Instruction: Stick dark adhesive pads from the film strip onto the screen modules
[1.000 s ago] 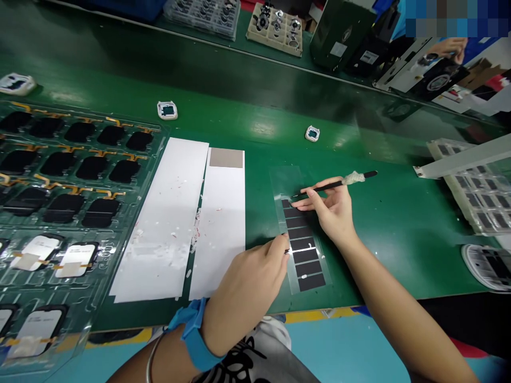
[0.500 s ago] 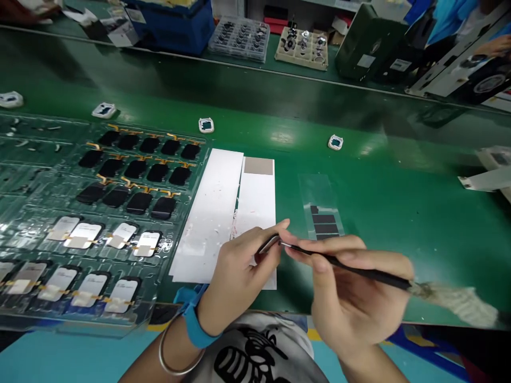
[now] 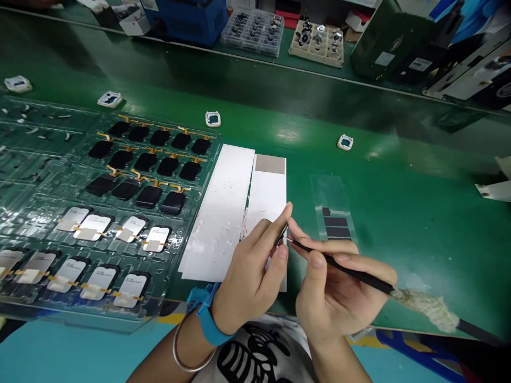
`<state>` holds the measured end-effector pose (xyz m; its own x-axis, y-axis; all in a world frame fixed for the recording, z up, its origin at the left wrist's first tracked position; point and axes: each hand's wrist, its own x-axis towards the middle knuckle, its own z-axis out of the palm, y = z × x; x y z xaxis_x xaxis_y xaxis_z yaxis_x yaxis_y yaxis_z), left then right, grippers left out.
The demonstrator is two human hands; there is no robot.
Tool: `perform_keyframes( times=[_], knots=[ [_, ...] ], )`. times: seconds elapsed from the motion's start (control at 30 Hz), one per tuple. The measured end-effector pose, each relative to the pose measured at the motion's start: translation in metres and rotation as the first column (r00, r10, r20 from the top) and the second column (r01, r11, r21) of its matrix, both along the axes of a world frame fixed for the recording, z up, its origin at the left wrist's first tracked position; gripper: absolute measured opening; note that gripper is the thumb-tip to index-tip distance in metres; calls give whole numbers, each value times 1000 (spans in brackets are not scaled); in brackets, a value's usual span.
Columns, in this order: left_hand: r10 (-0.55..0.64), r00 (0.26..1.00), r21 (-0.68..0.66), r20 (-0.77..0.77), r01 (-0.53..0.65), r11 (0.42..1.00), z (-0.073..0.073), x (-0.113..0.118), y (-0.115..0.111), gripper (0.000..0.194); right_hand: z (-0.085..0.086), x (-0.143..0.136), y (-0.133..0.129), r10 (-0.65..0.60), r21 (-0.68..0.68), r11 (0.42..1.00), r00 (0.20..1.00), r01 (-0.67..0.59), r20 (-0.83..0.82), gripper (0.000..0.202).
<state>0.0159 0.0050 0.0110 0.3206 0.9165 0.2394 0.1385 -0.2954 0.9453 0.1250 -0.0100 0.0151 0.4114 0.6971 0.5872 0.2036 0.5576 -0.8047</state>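
Between its thumb and fingers, my left hand (image 3: 257,266) grips a small dark-edged part (image 3: 281,234), seen nearly edge-on. My right hand (image 3: 343,282) holds a slim black tool (image 3: 355,273) with cloth-like wrapping (image 3: 425,307) round its rear end. The tool's thin tip is at the part, close to the left fingertips; whether they touch is too small to tell. Beneath and beside the left hand lie two white sheets (image 3: 219,207), the right one with a grey rectangle (image 3: 270,164) at its top. A clear film with dark strips (image 3: 337,222) lies beyond the right hand.
A clear tray (image 3: 136,319) of black and white-backed screens fills the left. Small white frames (image 3: 213,118) (image 3: 345,142) stand along the bench. Behind are a blue bin (image 3: 187,21), a compartment box (image 3: 253,32), a beige tray (image 3: 317,45) and a green case (image 3: 393,42).
The view has shifted, so the bench items appear farther right. My left hand has turned the part more edge-on, and my right hand with the tool has moved closer to my left hand.
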Motion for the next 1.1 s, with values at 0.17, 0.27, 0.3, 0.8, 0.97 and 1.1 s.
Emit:
perform_keyframes(
  times=[0.17, 0.27, 0.3, 0.8, 0.97, 1.1],
  knots=[
    [0, 1000, -5, -6, 0, 1000, -1, 1, 1, 50, -3, 0, 1, -15, 2, 1000, 1000, 15, 17, 33],
    [6, 1000, -3, -8, -6, 1000, -1, 1, 2, 49, -3, 1, 1, -15, 0, 1000, 1000, 15, 25, 34],
    [7, 1000, 2, -6, -7, 1000, -1, 2, 2, 49, -3, 1, 1, -7, 1, 1000, 1000, 7, 18, 34],
    [23, 999, -18, -35, -24, 1000, -2, 1, 1, 50, -5, -2, 2, 21, -1, 1000, 998, -22, -52, 32],
    [23, 999, -8, -35, -23, 1000, -2, 1, 1, 50, -5, -2, 1, -2, -6, 1000, 1000, 2, -27, 32],
    [32, 999, 15, -42, -31, 999, -1, 2, 3, 49, -6, -2, 2, -5, 8, 1000, 1000, 5, -18, 32]
  ],
)
